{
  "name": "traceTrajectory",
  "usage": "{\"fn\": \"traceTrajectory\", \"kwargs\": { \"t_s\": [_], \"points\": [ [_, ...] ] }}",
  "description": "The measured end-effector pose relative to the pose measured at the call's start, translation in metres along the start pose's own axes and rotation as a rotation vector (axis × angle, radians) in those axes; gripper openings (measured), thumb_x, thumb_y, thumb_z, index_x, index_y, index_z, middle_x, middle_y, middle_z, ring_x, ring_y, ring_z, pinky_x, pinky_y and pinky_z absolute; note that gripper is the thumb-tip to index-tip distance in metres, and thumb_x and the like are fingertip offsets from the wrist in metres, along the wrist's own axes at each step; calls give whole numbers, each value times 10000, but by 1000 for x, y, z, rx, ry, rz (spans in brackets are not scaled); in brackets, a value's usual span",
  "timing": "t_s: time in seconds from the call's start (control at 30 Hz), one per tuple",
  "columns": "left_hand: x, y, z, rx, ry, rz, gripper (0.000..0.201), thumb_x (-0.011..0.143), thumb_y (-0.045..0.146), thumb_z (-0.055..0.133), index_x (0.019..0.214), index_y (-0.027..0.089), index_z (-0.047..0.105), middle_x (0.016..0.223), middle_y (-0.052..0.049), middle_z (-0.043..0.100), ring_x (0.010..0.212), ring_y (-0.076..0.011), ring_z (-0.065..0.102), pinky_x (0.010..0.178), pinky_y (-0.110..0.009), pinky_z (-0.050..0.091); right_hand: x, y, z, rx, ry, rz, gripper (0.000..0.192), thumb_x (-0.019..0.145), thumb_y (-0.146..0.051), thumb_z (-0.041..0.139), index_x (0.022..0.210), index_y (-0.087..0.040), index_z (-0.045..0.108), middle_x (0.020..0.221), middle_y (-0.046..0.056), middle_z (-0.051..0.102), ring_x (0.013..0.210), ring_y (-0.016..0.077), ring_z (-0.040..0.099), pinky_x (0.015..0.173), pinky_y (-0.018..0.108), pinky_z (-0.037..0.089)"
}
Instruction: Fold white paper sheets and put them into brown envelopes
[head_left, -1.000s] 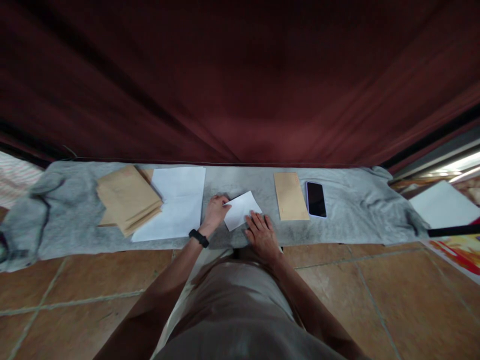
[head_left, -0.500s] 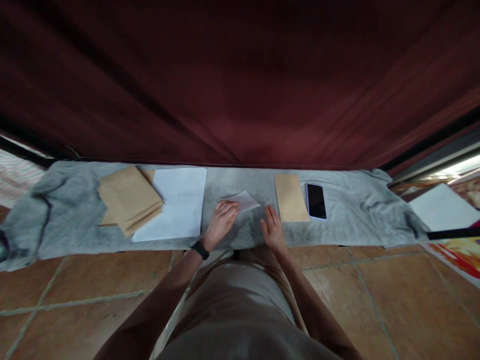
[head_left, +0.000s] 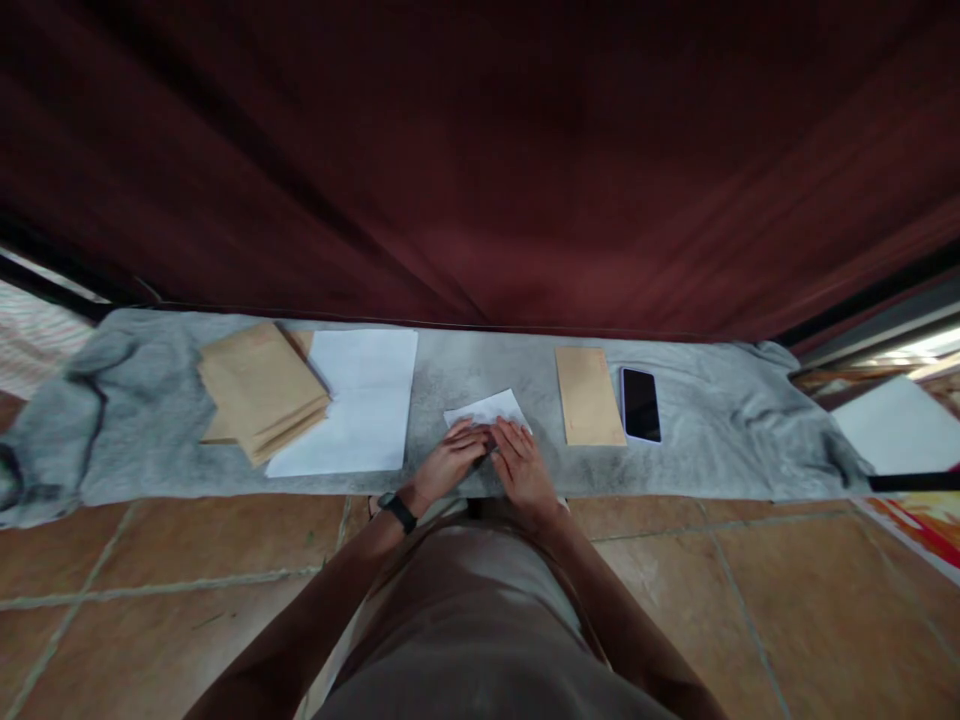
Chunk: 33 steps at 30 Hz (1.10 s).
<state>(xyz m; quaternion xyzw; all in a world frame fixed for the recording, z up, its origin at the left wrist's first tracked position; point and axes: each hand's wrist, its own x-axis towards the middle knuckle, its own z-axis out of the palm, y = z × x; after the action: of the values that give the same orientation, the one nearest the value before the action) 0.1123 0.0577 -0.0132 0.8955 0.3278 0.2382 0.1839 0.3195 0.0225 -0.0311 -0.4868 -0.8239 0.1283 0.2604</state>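
Both hands [head_left: 487,462] moved together onto white folded paper [head_left: 487,409]; lies flat.

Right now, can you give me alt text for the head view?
Both hands, left hand and right hand, press flat on a folded white paper on a grey cloth. Brown envelopes lie left; one envelope and a phone lie right.

No legible text anywhere.

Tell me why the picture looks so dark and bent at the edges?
Head view: the red curtain is dim and smeared, the grey cloth bows like a wide-lens picture, a bright patch glares at the right edge, and both hands on the white paper look soft.
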Motion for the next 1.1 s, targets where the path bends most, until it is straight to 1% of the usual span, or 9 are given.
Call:
{"fn": "traceTrajectory", "kwargs": {
  "t_s": [0.17,0.27,0.37,0.47,0.53,0.6,0.83,0.97,1.1],
  "points": [
    [9,-10,-3,-46,-50,42,276,1022,114,432,1097,194,685,1323,-63,704,1292,-157,610,1271,-457,315,1,-1,1,-30,-36,10,515,1090,-332,344,1555,-124,423,1597,128,453,1525,233,351,1261,495,318],
    [7,-17,-2,-16,-75,52,291,1035,126,416,1095,199,692,1323,-45,707,1308,-149,598,1294,-464,262,1,0,1,-60,-66,14,505,1087,-334,374,1539,-120,445,1580,138,476,1507,234,383,1252,493,333],
    [-1,-21,-2,58,-50,36,289,1016,105,440,1085,200,704,1326,-46,708,1337,-177,583,1292,-516,250,1,-2,1,-92,-85,15,490,1084,-334,393,1518,-122,475,1575,139,483,1503,238,390,1249,491,335],
    [-12,-21,-3,145,-23,-6,292,991,97,475,1131,201,710,1348,-60,698,1386,-210,546,1278,-555,258,1,-3,1,-106,-104,8,480,1084,-345,401,1506,-137,498,1584,127,472,1502,245,391,1248,496,334],
    [-17,-20,-4,194,-26,-36,315,984,101,487,1192,200,702,1372,-71,685,1399,-220,536,1271,-557,269,1,-4,1,-110,-108,8,482,1083,-351,404,1508,-146,498,1584,125,473,1498,249,397,1245,501,334],
    [-21,-18,-4,237,-41,-66,358,979,92,482,1258,194,682,1405,-78,664,1401,-219,534,1261,-535,298,0,-4,1,-117,-111,2,481,1082,-349,406,1513,-155,496,1585,120,473,1498,253,397,1246,501,327],
    [-19,-5,3,409,-173,-154,520,953,40,408,1444,139,546,1565,-117,508,1481,-235,433,1246,-470,336,0,-4,0,-154,-140,-6,487,1080,-355,418,1532,-183,475,1601,104,453,1494,252,401,1257,501,299],
    [-18,1,3,453,-174,-217,610,924,7,356,1515,120,455,1602,-151,447,1510,-233,382,1244,-458,342,1,-6,-2,-163,-146,5,477,1078,-347,426,1525,-192,487,1595,98,463,1494,250,402,1257,499,295],
    [-22,11,8,460,-181,-224,619,921,2,323,1528,78,417,1608,-187,424,1522,-238,357,1248,-444,337,1,-8,-3,-169,-148,5,480,1080,-337,419,1535,-195,474,1609,91,443,1499,250,395,1262,496,281]
  ]
}}
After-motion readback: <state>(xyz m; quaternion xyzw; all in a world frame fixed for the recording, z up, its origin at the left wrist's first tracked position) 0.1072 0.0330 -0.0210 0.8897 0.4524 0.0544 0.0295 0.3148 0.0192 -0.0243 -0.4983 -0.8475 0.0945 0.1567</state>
